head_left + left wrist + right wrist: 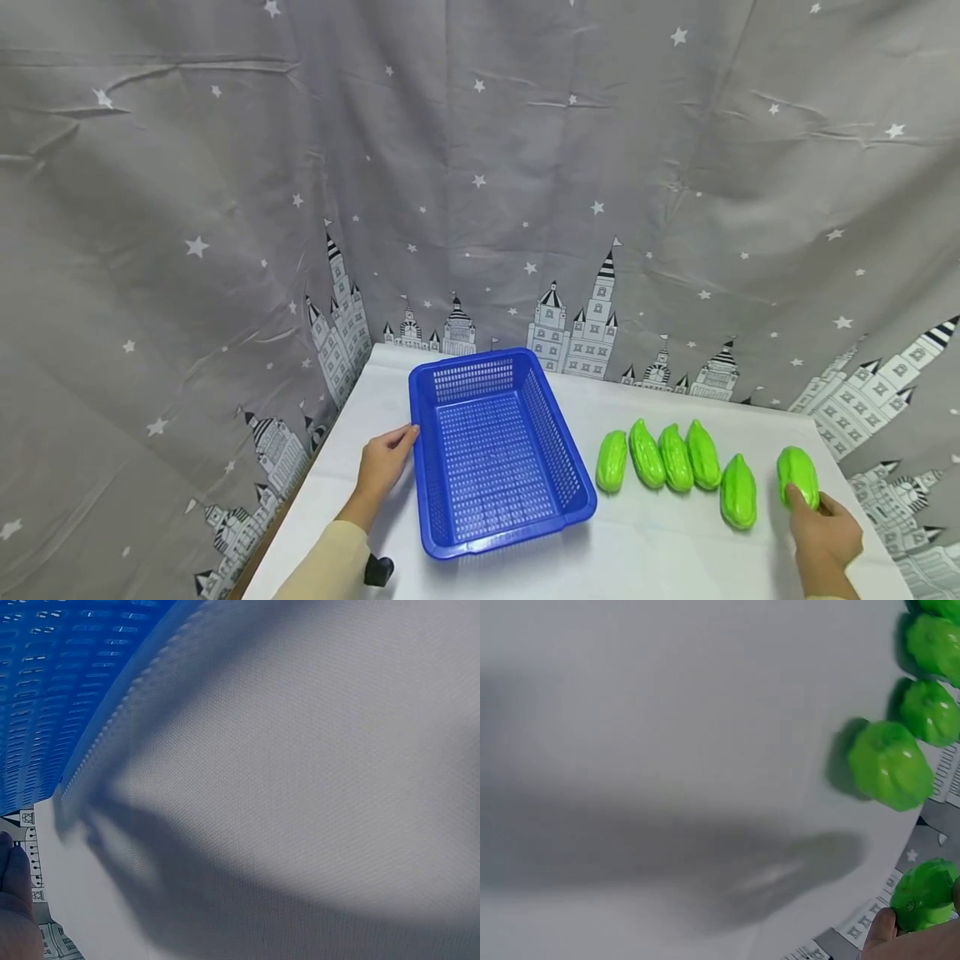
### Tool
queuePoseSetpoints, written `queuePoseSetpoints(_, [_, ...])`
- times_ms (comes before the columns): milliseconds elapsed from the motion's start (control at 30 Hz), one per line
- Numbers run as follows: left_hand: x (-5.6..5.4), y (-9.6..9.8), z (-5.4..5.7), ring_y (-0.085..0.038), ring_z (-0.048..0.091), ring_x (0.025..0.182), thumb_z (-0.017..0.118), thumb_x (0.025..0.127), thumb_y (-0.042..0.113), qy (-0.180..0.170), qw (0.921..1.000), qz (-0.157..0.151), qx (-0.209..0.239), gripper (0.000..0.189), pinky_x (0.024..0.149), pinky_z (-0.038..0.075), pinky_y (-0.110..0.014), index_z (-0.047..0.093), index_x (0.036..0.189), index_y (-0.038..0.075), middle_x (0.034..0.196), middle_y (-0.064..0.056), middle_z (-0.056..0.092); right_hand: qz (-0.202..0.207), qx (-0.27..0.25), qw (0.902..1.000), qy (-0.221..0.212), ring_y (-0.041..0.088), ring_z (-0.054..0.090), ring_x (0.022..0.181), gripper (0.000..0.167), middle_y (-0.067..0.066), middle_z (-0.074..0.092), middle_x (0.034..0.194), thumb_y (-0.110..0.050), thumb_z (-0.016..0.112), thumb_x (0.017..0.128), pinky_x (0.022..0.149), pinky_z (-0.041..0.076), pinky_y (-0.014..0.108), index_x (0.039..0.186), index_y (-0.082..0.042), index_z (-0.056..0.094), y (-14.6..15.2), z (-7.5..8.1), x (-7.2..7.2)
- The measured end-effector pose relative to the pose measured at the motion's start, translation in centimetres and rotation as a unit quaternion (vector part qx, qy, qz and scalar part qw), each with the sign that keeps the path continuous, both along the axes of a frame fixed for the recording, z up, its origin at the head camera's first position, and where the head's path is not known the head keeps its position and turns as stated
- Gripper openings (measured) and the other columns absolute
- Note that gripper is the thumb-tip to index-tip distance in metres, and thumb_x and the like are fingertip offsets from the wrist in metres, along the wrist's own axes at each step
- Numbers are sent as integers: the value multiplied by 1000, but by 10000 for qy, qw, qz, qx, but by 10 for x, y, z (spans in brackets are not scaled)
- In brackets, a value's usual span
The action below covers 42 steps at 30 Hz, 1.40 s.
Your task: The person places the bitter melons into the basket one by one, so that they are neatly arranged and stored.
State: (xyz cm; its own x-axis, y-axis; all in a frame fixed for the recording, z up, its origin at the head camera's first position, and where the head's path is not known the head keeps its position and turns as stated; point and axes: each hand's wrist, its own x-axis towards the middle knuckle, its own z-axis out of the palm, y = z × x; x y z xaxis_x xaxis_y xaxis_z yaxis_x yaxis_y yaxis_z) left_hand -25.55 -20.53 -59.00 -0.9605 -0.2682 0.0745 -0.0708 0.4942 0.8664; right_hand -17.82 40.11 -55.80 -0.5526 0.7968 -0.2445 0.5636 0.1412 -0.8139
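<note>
My right hand (825,529) holds a bright green, lengthwise-ridged vegetable (799,473) between thumb and fingers. In the right wrist view this vegetable (924,894) is raised off the table, its shadow falling apart from it. Left of that hand lies a similar green vegetable (738,493), with several more in a loose row (677,458) toward the basket. The blue plastic basket (497,462) has perforated walls and a bare floor. At its left rim is my left hand (381,462), fingers together and fairly straight. Its fingertips (13,862) show close beside the rim in the left wrist view.
A white cloth covers the table (660,550). Grey curtain (480,167) with printed stars and castles hangs behind and at both sides. A small black object (378,572) sits by my left sleeve (326,562).
</note>
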Motion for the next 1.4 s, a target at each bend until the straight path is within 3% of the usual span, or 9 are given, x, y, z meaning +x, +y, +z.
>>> queuePoseSetpoints(267, [0,-2,-3,-40,59,123,66,98,44,-56,9999,-21,-87,48,107,43,-53,70,124,4,125,-16,67,277,424,9982,314,44,48,125,68,32,45,144,-35,61,98,111,40,47,146,8,40,8,34,-8])
queuePoseSetpoints(367, [-1,-1,-3,-40,58,123,65,98,44,-48,9999,-55,-73,49,107,43,-53,69,125,4,125,-16,67,280,525,9974,405,27,57,104,66,30,48,143,-35,61,97,105,47,37,146,5,42,9,45,-11])
queuePoseSetpoints(433, [-2,-1,-3,-40,58,123,65,98,44,-50,10000,-50,-67,49,107,43,-53,69,125,4,125,-16,67,286,524,9973,432,13,55,92,66,29,49,144,-36,62,97,102,48,32,147,3,43,9,50,-13])
queuePoseSetpoints(500, [-2,-2,-3,-40,59,123,65,98,44,-48,10000,-42,-77,48,107,43,-53,69,125,4,125,-17,67,298,486,9975,427,8,50,88,67,28,49,143,-38,63,97,97,49,27,147,2,43,8,52,-15])
queuePoseSetpoints(600, [-2,-2,-3,-41,59,123,65,98,43,-41,10000,-31,-74,48,107,44,-53,70,125,3,125,-17,67,335,398,9978,421,26,56,106,70,30,47,145,-38,64,97,105,47,36,148,4,41,5,53,-16])
queuePoseSetpoints(733, [-1,-2,-2,-41,59,122,65,98,42,-57,9999,-55,-71,48,106,44,-53,69,125,3,125,-18,67,416,430,9976,360,42,48,125,71,31,45,145,-38,64,97,110,42,46,147,5,40,-1,53,-19])
queuePoseSetpoints(1100, [1,0,-1,-41,59,121,66,98,40,13,10000,-12,-23,46,106,44,-54,71,122,1,122,-19,68,960,320,9946,232,45,47,129,76,30,46,145,-46,65,96,103,44,54,147,6,43,-29,57,-36])
queuePoseSetpoints(1400, [1,2,0,-41,60,120,67,98,39,49,10000,0,29,44,106,44,-53,71,121,2,121,-18,68,1681,23,9856,203,46,39,137,79,26,44,149,-52,71,90,113,33,56,144,2,50,-62,68,-57])
